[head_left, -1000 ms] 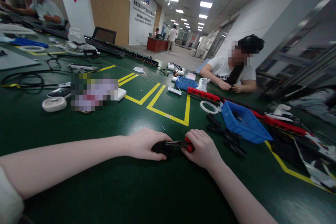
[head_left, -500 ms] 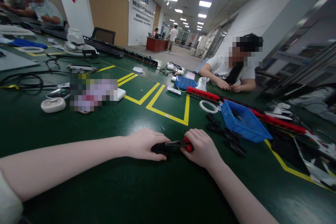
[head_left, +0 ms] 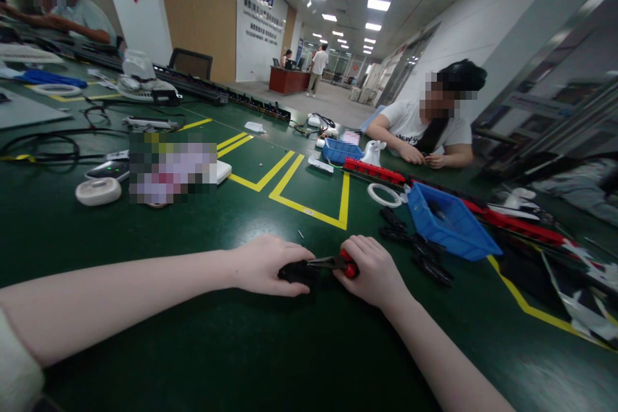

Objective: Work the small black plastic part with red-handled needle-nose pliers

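Near the middle of the green table point(head_left: 203, 335), my left hand point(head_left: 270, 265) is closed round a black object point(head_left: 294, 271), whose exact form is too dark to make out. My right hand point(head_left: 371, 270) grips red-handled pliers point(head_left: 348, 264) with their jaws pointing left. The jaw tips reach the black object beside my left fingers; whether they clamp it cannot be told. A tiny thin metal piece point(head_left: 300, 234) lies on the table just beyond my hands.
To the right are black cable bundles point(head_left: 425, 257), a blue bin point(head_left: 451, 222) and a white ring point(head_left: 384, 196). A white case point(head_left: 98, 192) and a power bank point(head_left: 223, 172) lie left. A person point(head_left: 420, 132) sits across the table.
The pliers and my right hand have shifted very slightly to the right. My left fingertips have also moved slightly right; both grips remain.
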`<action>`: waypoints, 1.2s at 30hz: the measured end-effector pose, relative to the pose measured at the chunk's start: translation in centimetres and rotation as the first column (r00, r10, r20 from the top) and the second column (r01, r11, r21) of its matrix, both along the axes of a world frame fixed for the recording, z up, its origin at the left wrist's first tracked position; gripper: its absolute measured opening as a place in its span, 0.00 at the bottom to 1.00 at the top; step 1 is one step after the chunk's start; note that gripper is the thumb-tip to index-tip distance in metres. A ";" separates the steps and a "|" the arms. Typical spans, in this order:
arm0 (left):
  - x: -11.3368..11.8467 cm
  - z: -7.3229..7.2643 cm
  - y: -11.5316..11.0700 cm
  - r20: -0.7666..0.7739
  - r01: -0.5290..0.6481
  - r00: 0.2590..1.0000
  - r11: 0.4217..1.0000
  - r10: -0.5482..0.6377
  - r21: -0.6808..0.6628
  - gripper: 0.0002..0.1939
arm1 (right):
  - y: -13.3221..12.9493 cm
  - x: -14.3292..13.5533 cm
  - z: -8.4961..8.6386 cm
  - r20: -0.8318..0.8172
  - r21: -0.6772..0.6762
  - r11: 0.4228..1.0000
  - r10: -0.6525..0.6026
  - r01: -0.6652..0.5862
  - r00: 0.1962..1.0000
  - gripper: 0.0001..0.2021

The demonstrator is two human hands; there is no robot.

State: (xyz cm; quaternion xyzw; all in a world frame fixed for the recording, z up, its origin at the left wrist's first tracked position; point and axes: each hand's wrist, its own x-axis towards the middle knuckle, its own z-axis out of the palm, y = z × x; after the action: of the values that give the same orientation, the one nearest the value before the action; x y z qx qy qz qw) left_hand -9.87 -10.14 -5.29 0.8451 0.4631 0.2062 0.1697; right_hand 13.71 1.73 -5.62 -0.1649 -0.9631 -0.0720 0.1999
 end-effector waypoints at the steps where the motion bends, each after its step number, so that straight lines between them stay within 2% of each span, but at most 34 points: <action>1: 0.0 0.0 0.0 0.004 0.001 1.000 1.000 -0.001 0.001 0.20 | 0.0 0.0 0.0 0.000 -0.003 1.000 0.001 -0.001 1.000 0.07; 10: 0.0 -0.4 0.4 -0.022 -0.002 1.000 0.999 0.001 -0.036 0.20 | -0.1 -0.1 0.0 0.019 -0.012 1.000 0.002 -0.002 1.000 0.07; 21: 0.1 -0.9 0.4 -0.063 -0.004 0.998 1.000 0.006 0.026 0.20 | 0.0 -0.2 0.0 0.027 -0.005 1.000 0.004 -0.004 1.000 0.07; 36: -0.2 -0.6 0.4 -0.010 0.016 1.000 1.000 -0.016 -0.011 0.20 | 0.0 0.0 0.0 0.027 -0.032 0.999 -0.001 0.001 1.000 0.07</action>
State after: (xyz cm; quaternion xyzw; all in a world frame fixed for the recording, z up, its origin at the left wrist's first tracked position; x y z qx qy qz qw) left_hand -10.02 -9.75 -5.85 0.8488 0.4583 0.1981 0.1739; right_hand 13.67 1.74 -5.63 -0.1676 -0.9667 -0.0587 0.1840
